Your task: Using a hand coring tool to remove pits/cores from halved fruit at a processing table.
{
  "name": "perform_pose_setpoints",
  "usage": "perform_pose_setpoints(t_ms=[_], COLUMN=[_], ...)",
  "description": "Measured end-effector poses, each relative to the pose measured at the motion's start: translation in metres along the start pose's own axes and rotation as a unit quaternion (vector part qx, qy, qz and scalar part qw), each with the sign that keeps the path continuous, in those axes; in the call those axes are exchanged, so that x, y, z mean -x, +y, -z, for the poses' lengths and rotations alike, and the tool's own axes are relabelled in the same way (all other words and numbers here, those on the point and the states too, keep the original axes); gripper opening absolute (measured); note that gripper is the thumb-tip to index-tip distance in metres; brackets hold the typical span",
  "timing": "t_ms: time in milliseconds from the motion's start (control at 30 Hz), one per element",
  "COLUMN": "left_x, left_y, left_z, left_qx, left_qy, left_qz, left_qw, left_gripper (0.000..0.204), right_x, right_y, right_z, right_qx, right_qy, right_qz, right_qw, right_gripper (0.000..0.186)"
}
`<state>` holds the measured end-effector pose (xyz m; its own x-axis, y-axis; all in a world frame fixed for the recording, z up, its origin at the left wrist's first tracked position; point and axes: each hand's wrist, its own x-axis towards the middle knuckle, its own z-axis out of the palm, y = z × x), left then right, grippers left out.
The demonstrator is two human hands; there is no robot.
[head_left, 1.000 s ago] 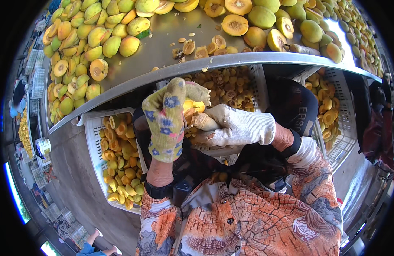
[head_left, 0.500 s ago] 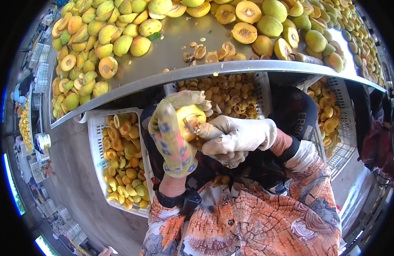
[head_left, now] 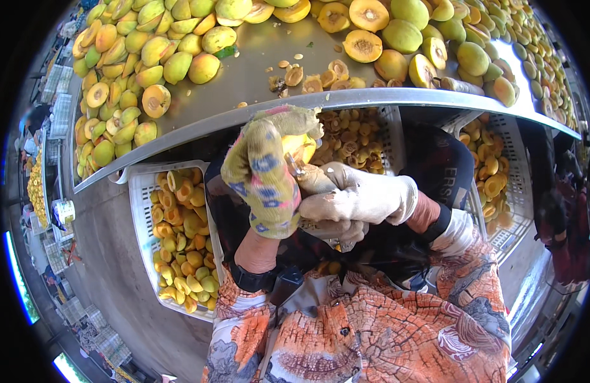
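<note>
My left hand (head_left: pixel 260 169), in a patterned yellowish glove, is wrapped round a yellow peach (head_left: pixel 302 145). The peach's cut face is turned partly toward my right hand. In a worn white glove, my right hand (head_left: pixel 365 196) is closed on a small pitting knife (head_left: pixel 295 166). The metal tip of the knife shows at the lower edge of the peach; its handle is mostly covered by my fingers. Both hands are close together above my lap, just in front of the metal table edge.
A metal table (head_left: pixel 244 73) bears heaps of whole and halved peaches, with loose pits near its raised edge (head_left: pixel 371 97). White crates of peach halves stand on the left (head_left: pixel 140 210), under the table (head_left: pixel 392 137) and on the right (head_left: pixel 517 191). Another person's dark clothing (head_left: pixel 560 217) shows at far right.
My left hand has moved up and toward the table edge with the peach, turning its cut face more away. The right hand and knife have shifted only slightly.
</note>
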<state>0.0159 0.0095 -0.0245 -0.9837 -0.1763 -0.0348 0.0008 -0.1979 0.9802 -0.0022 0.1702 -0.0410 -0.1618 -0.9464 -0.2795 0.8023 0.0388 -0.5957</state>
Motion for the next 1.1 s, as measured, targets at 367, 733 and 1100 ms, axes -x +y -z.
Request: perform_pose_setpoints(t_ms=[367, 733, 1100], left_x=[-0.009, -0.002, 0.007], left_y=[0.007, -0.001, -0.012], left_z=[0.008, 0.021, 0.027], left_qx=[-0.003, 0.152, 0.082], left_qy=[-0.111, -0.11, -0.048], left_qz=[0.041, -0.01, -0.033], left_qw=[0.993, 0.982, 0.995], left_gripper=[0.021, 0.028, 0.029], right_x=[0.003, -0.009, -0.014], right_y=[0.003, 0.003, 0.015], right_z=[0.001, -0.011, -0.01], right_qx=[-0.009, -0.205, -0.168], right_qy=[0.002, -0.116, -0.071], right_qz=[-0.054, -0.084, -0.074], right_qw=[0.999, 0.968, 0.98], right_gripper=[0.025, 0.021, 0.021])
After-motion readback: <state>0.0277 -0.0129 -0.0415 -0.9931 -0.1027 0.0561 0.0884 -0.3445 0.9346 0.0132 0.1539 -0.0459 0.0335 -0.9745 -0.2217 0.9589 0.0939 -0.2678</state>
